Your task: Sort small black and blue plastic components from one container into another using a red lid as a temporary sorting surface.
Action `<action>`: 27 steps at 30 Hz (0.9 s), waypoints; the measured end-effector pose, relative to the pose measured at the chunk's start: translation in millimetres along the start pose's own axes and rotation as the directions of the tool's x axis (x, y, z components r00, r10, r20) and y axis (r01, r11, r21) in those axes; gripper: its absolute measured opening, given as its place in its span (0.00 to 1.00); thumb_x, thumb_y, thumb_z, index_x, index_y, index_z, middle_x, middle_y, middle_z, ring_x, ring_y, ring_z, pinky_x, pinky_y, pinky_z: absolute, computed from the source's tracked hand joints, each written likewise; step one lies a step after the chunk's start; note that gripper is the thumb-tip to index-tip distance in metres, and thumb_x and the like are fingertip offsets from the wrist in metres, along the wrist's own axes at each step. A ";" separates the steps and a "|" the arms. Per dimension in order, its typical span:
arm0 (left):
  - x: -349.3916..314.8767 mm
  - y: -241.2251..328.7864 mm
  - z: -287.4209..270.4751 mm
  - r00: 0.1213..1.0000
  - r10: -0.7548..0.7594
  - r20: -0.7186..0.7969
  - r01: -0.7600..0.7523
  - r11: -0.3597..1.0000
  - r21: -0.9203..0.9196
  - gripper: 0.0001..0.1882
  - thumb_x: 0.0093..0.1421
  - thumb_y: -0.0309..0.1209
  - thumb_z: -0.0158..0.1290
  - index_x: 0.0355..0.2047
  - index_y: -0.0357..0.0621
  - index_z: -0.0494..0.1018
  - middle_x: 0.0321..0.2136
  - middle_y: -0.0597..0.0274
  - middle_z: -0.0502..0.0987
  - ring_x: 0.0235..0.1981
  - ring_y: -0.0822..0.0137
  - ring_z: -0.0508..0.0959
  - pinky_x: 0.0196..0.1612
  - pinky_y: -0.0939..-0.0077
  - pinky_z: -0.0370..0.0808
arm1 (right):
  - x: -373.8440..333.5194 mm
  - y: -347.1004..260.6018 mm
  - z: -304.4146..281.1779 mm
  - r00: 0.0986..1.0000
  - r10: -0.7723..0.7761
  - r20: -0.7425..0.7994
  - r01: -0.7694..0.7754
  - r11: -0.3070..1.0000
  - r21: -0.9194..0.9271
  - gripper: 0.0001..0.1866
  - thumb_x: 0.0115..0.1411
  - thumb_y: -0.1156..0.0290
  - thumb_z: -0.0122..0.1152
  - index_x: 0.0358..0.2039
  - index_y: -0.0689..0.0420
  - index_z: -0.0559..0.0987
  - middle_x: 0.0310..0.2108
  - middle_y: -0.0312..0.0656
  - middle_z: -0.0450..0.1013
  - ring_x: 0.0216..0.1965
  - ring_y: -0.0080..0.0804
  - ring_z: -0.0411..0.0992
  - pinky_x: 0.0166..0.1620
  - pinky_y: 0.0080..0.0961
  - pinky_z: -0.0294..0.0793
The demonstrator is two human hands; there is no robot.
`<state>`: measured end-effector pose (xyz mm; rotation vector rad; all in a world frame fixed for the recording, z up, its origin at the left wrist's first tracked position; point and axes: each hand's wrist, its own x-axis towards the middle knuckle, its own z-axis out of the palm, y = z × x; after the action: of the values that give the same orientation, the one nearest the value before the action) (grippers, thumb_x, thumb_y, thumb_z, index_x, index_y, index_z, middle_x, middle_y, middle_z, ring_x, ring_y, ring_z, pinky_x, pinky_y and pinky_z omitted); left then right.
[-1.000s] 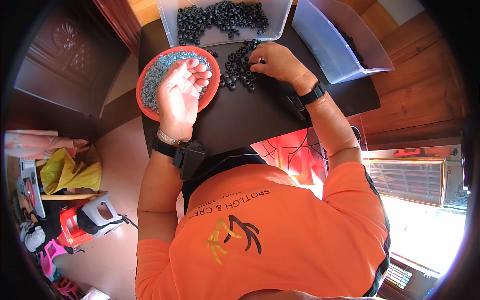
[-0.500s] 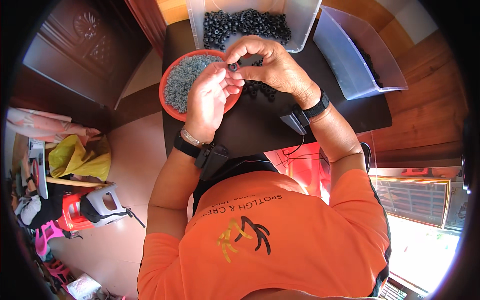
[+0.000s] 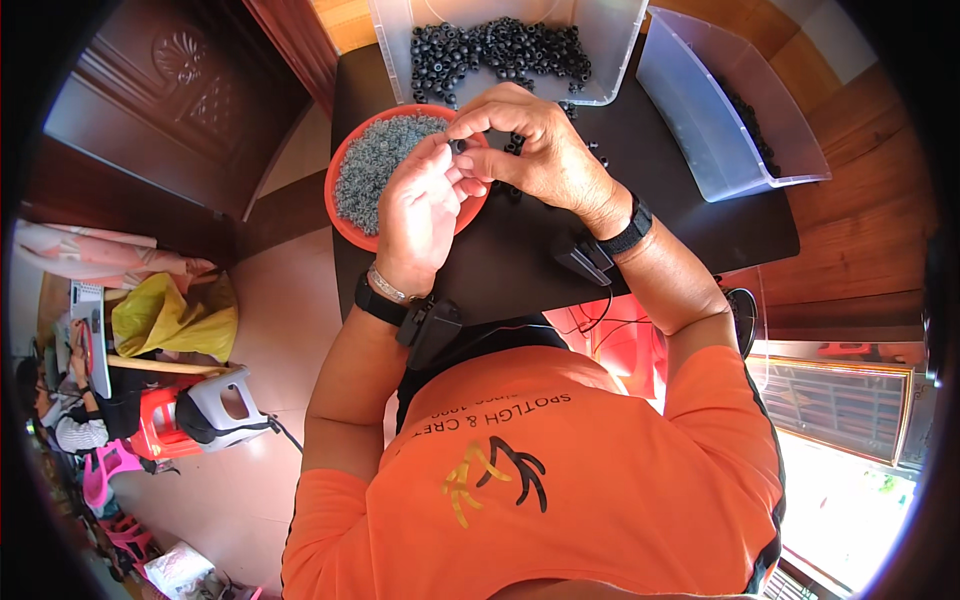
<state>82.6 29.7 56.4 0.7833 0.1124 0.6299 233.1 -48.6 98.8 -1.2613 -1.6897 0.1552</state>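
Note:
A small round black piece with a hole (image 3: 458, 146) is pinched between my hands above the right edge of an orange bowl. My left hand (image 3: 420, 215), palm turned up, grips it at the fingertips. From the other side, the thumb and forefinger of my right hand (image 3: 545, 150) close on it. Fine grey pieces (image 3: 380, 165), too small to name, fill the orange bowl (image 3: 332, 200). Several more black pieces (image 3: 515, 143) lie on the dark table behind and under my right hand, which partly hides them.
A clear bin (image 3: 617, 45) at the table's far side holds a heap of black pieces (image 3: 480, 50). Another translucent bin (image 3: 690, 120) stands at the right with dark pieces inside. A red stool (image 3: 635, 345) is under the near side, with black cables in front.
The black piece has been turned in my fingertips, so its hole shows less. My hands stay close together, and the whole view has shifted slightly.

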 end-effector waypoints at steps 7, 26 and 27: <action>0.3 0.2 -0.8 1.000 -0.004 0.014 0.003 0.998 0.061 0.13 0.65 0.33 0.43 0.43 0.38 0.68 0.37 0.60 0.74 0.38 0.68 0.74 0.41 0.75 0.70 | -0.5 1.3 -3.2 0.998 -0.062 -0.004 0.062 0.996 -0.070 0.12 0.49 0.72 0.68 0.36 0.57 0.81 0.36 0.41 0.76 0.42 0.37 0.73 0.47 0.31 0.71; 3.8 33.6 -25.4 0.863 0.404 -0.303 -0.414 0.910 0.033 0.12 0.64 0.34 0.46 0.39 0.37 0.71 0.34 0.59 0.75 0.36 0.62 0.75 0.41 0.71 0.70 | 24.2 9.1 17.0 0.919 0.100 0.381 -0.053 0.990 -0.131 0.05 0.51 0.75 0.65 0.31 0.57 0.81 0.28 0.40 0.74 0.32 0.35 0.75 0.37 0.27 0.73; 3.4 33.9 -23.8 0.860 0.409 -0.305 -0.413 0.909 0.057 0.12 0.64 0.34 0.45 0.39 0.37 0.71 0.34 0.59 0.75 0.36 0.63 0.75 0.40 0.71 0.70 | 21.3 9.1 22.0 0.893 0.079 0.444 -0.027 0.992 -0.123 0.06 0.50 0.74 0.64 0.30 0.57 0.81 0.28 0.39 0.74 0.33 0.36 0.74 0.38 0.28 0.73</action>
<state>61.1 64.7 63.3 0.6960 0.2334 1.1625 223.0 -18.5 95.3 -1.4357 -2.0811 0.4153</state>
